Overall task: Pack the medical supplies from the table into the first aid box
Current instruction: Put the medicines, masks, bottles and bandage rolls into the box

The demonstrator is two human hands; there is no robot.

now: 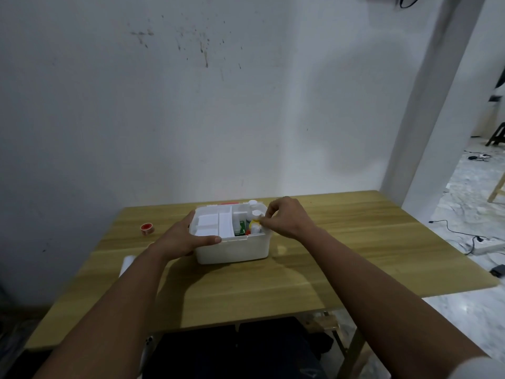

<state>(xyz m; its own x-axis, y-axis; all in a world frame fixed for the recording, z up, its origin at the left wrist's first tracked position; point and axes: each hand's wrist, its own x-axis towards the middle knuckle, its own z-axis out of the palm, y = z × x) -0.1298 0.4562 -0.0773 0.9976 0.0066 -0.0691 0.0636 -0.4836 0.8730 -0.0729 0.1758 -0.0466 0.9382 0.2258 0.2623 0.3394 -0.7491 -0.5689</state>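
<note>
An open white first aid box (235, 250) stands on the wooden table (328, 258), with a white divided tray (216, 222) in its left half. Its right half holds white bottles (256, 214), a green pack (241, 227) and a red-capped item. My left hand (183, 237) grips the box's front left corner, thumb along the rim. My right hand (284, 217) is at the box's right rim, fingertips pinching a small yellow and white item (255, 223) inside. A red tape roll (145, 228) lies on the table to the left.
A blurred white object (126, 265) lies near the table's left edge beside my left forearm. A white wall rises directly behind the table. To the right, the floor holds cables and a power strip (489, 248).
</note>
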